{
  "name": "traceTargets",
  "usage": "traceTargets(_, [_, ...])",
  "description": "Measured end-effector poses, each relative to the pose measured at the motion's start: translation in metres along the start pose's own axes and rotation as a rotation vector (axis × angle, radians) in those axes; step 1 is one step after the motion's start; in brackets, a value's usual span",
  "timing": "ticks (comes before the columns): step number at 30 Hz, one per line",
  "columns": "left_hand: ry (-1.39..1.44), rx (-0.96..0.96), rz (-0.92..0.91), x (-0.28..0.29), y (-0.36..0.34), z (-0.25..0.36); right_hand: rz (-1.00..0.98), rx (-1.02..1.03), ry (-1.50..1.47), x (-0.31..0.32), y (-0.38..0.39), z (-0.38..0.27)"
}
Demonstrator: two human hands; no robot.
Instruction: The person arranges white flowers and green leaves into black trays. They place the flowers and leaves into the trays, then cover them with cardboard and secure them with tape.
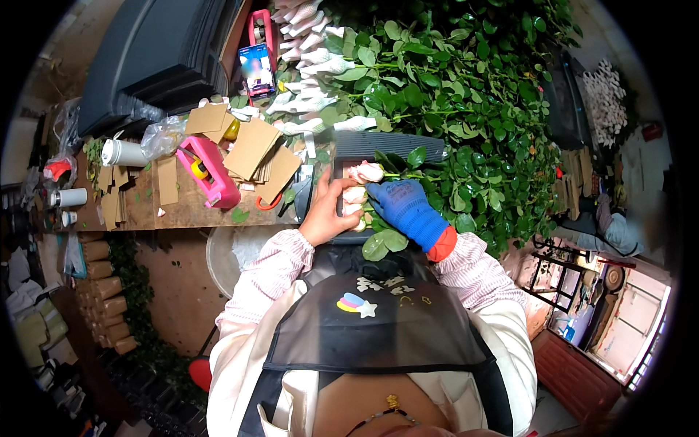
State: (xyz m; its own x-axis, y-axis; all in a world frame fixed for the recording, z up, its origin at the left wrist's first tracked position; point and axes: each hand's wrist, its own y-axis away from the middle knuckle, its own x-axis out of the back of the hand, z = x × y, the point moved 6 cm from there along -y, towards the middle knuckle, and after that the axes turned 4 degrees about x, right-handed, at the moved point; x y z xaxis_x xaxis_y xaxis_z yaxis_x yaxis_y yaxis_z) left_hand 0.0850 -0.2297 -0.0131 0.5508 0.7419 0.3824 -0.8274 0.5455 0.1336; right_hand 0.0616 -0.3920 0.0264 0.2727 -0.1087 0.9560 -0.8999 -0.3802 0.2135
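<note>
My bare left hand (325, 211) curls at pale pink rose heads (355, 195) lined up in a dark tray (341, 237), its fingers closed around them. My right hand (404, 213), in a blue glove with a red cuff, presses in beside the roses, fingers curled; what its fingertips hold is hidden. A topmost pink rose (368, 172) lies just above my hands with its leafy stem toward the right. Loose green leaves (382, 246) hang over the tray's near edge. A grey ridged sheet (393, 144) lies behind the roses.
White-netted buds (317, 62) and a mass of leafy stems (466, 124) fill the far bench. Cardboard pieces (247, 149), a pink dispenser (215, 182), scissors (268, 198), a phone (256, 69), white cylindrical cups (121, 151) and stacked black sheets (156, 51) are at left.
</note>
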Motion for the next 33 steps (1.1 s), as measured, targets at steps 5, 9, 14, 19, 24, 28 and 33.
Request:
traceTargets(5, [0.086,0.099,0.114,-0.001,-0.006,-0.006,-0.044,0.024,0.019,-0.005,0.002,-0.001])
traceTargets(9, [0.029,0.091,0.206,-0.001,-0.002,-0.003,0.044,-0.172,-0.063,0.037,0.023,-0.005])
traceTargets(14, [0.003,0.084,0.217,0.0,-0.001,-0.001,0.173,-0.154,-0.058,0.026,0.002,0.013])
traceTargets(19, [-0.067,0.039,0.248,-0.004,0.0,-0.006,0.15,-0.022,0.003,0.014,-0.012,0.018])
traceTargets(24, [0.14,0.048,0.206,-0.002,-0.003,-0.003,0.232,0.057,0.054,0.005,-0.004,0.029])
traceTargets(28, [0.02,0.025,0.225,-0.005,-0.002,-0.002,0.277,0.067,0.035,-0.003,-0.002,0.029])
traceTargets(33, [0.096,0.053,0.2,-0.006,-0.004,-0.012,0.181,-0.001,0.058,-0.004,-0.008,0.025])
